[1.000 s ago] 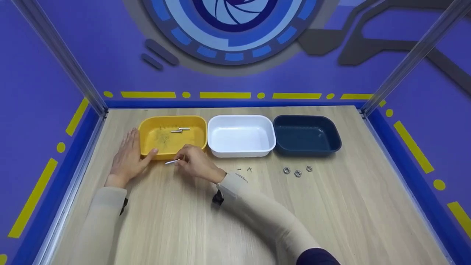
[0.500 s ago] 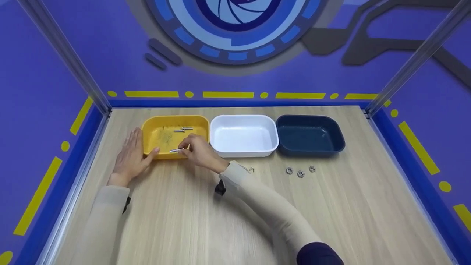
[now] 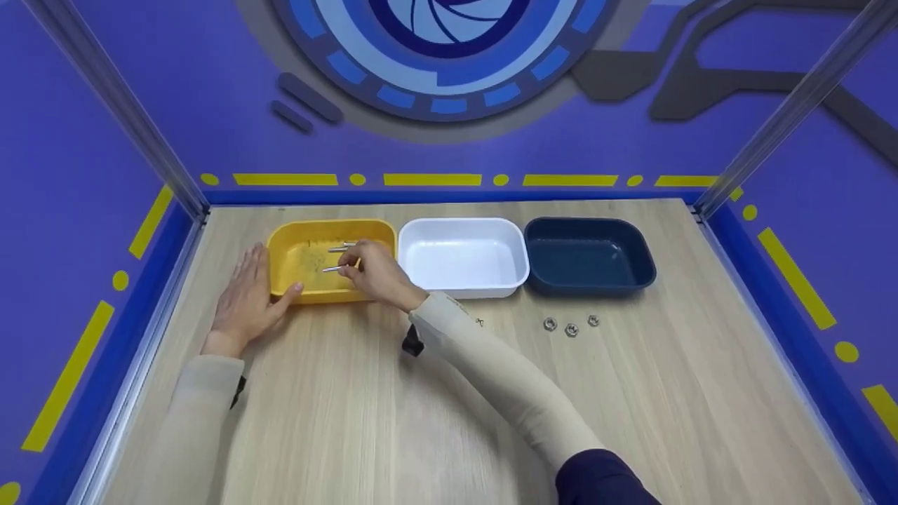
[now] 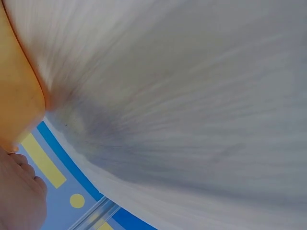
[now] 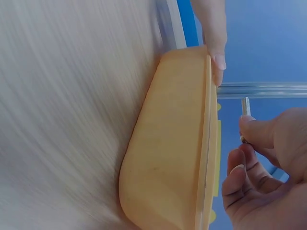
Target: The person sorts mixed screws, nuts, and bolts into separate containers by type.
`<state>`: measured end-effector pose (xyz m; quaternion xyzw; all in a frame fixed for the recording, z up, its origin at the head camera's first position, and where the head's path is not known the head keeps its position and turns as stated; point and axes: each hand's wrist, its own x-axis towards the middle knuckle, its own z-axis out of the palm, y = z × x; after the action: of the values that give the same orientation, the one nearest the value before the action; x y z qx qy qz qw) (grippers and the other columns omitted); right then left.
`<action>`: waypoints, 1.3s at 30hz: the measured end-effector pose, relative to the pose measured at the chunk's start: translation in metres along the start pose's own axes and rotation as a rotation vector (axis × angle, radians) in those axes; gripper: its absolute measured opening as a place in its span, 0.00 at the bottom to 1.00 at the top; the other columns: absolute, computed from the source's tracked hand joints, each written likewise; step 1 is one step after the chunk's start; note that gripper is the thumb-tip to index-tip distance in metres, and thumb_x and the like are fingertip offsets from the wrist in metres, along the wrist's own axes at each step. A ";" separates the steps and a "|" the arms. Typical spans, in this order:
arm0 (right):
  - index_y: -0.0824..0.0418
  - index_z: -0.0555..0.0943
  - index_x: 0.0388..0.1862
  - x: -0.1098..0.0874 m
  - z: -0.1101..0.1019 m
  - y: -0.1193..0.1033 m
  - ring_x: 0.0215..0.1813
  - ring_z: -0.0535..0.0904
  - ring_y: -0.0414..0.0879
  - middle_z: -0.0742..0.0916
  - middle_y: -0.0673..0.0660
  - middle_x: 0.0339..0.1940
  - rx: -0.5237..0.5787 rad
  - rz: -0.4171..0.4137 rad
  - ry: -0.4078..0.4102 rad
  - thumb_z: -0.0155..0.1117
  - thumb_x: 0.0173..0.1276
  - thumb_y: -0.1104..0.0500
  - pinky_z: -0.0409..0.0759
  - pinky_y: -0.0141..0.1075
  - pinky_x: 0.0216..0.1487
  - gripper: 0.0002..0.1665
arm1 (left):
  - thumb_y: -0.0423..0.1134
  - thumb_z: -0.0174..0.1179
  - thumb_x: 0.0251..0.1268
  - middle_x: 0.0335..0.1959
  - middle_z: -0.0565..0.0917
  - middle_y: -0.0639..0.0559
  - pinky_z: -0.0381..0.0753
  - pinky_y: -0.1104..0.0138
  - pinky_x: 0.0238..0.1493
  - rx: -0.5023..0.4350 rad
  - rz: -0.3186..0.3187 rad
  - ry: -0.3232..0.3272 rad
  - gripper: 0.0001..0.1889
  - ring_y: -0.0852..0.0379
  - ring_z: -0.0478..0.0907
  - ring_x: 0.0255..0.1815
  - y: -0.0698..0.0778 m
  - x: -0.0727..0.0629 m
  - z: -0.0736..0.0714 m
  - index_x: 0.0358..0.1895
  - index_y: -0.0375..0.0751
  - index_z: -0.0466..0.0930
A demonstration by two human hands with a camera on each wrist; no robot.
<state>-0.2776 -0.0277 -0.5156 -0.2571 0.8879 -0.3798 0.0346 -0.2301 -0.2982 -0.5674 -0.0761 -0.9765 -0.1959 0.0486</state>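
Left hand (image 3: pixel 242 305) blocks the yellow tray (image 3: pixel 326 296) on its left; right of 3 nuts (image 3: pixel 572 330), tabletop (image 3: pixel 687 358) runs free.

Remotely, I see a shiny metal bolt (image 3: pixel 330 269) and a smooth plastic tray (image 3: pixel 289 261) at nine o'clock, and a matt, wood-grained tabletop (image 3: pixel 337 407) at six o'clock.

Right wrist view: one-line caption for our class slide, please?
Right hand pinching a metal bolt above a yellow tray, left hand touching it.
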 end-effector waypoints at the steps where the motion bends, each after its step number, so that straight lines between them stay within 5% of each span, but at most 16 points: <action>1: 0.56 0.91 0.47 0.001 0.000 0.000 0.42 0.79 0.40 0.86 0.49 0.44 -0.001 0.008 -0.002 0.68 0.79 0.57 0.80 0.24 0.41 0.07 | 0.71 0.48 0.79 0.88 0.44 0.28 0.44 0.38 0.88 -0.001 -0.002 -0.001 0.57 0.29 0.42 0.89 0.000 0.000 0.000 0.86 0.27 0.37; 12: 0.60 0.90 0.47 0.020 -0.003 0.003 0.44 0.81 0.41 0.87 0.53 0.44 -0.019 0.033 0.016 0.65 0.81 0.60 0.81 0.27 0.44 0.08 | 0.69 0.50 0.79 0.87 0.45 0.27 0.46 0.39 0.88 -0.009 0.018 0.014 0.56 0.29 0.44 0.88 0.002 0.003 0.001 0.86 0.25 0.38; 27: 0.55 0.89 0.49 0.046 0.000 0.004 0.47 0.81 0.39 0.89 0.47 0.44 -0.017 0.209 0.014 0.64 0.81 0.61 0.84 0.29 0.51 0.07 | 0.69 0.49 0.79 0.88 0.44 0.28 0.44 0.40 0.89 -0.013 0.003 0.003 0.56 0.29 0.43 0.89 0.000 0.006 -0.002 0.86 0.26 0.38; 39: 0.55 0.89 0.49 0.048 0.006 0.004 0.47 0.82 0.39 0.88 0.48 0.44 -0.030 0.255 0.043 0.64 0.81 0.61 0.86 0.32 0.52 0.07 | 0.68 0.50 0.79 0.88 0.45 0.28 0.44 0.40 0.89 -0.019 0.007 0.012 0.56 0.30 0.43 0.89 -0.001 0.000 -0.001 0.86 0.26 0.37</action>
<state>-0.3194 -0.0525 -0.5165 -0.1345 0.9196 -0.3642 0.0598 -0.2304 -0.2991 -0.5669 -0.0788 -0.9739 -0.2055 0.0546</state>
